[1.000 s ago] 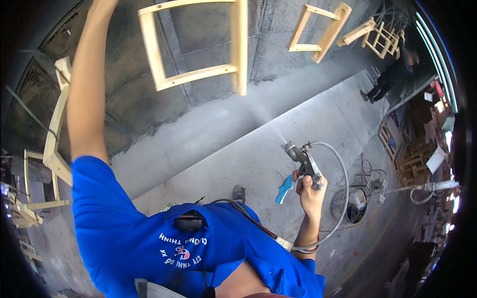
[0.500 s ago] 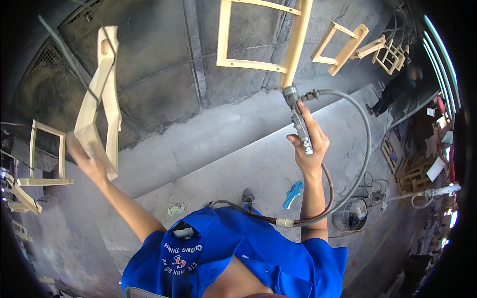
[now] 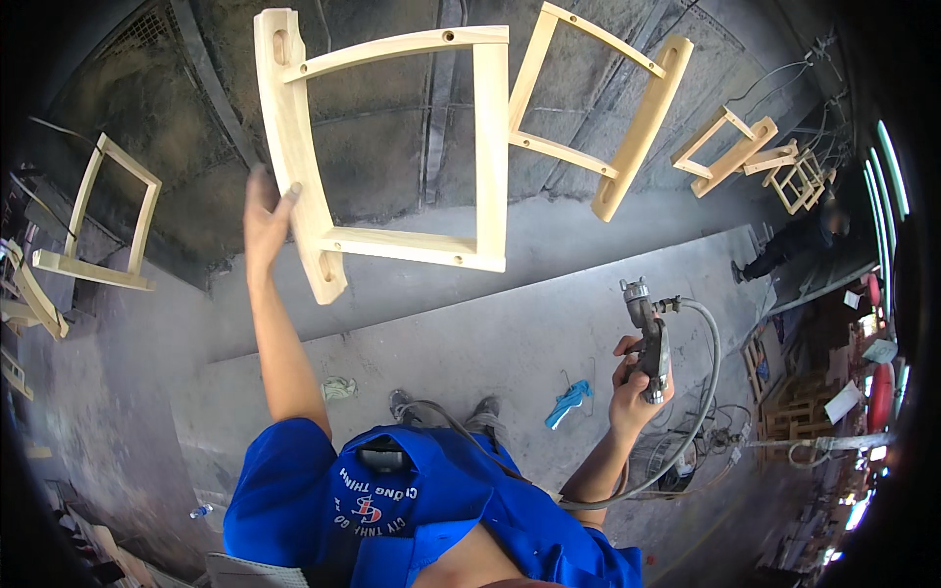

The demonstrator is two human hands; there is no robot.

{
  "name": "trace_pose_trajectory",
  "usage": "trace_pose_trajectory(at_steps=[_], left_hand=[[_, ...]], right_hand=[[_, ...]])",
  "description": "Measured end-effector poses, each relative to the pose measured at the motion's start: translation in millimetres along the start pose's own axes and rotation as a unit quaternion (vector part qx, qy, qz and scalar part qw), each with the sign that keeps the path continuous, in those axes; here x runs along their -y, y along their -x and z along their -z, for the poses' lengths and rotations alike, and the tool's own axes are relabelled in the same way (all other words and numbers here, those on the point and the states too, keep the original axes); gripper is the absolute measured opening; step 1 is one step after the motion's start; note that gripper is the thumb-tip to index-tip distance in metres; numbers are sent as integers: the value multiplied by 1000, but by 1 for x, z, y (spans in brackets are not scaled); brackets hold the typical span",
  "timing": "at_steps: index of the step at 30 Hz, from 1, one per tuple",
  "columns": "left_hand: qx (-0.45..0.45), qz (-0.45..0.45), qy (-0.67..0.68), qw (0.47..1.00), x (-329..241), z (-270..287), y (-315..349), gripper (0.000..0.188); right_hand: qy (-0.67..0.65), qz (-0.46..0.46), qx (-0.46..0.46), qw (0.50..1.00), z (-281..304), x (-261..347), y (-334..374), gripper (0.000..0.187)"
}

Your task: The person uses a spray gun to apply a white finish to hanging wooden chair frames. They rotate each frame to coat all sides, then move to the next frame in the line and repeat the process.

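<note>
Our right hand [image 3: 635, 392] keeps its grip wrapped around the spray gun [image 3: 649, 338], its hose [image 3: 708, 392] looping down beside us. Higher up, our left hand [image 3: 263, 218] presses open fingers against the hanging wooden chair frame [image 3: 392, 157]; another frame [image 3: 598, 122] hangs beyond.

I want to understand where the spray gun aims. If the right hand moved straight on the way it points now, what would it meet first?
The right hand points the spray gun upward. First in line seems the second hanging wooden frame, though depth is unclear.
</note>
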State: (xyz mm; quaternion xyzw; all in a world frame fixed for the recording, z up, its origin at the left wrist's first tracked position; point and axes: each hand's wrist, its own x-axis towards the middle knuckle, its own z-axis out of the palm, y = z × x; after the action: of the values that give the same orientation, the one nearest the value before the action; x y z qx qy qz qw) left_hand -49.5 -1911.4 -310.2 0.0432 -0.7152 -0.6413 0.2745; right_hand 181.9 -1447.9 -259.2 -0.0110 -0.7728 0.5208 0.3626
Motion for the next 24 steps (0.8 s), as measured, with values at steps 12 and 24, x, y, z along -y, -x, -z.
trace_pose_trajectory(at_steps=[12,24], left_hand=[[-68,9,-158,985,-46,-56,170,47],[-47,21,-75,996,-87,-101,226,81]], right_hand=[[-276,34,177,944,16,-3,-2,93],[-237,-122,152,952,116,-105,32,77]])
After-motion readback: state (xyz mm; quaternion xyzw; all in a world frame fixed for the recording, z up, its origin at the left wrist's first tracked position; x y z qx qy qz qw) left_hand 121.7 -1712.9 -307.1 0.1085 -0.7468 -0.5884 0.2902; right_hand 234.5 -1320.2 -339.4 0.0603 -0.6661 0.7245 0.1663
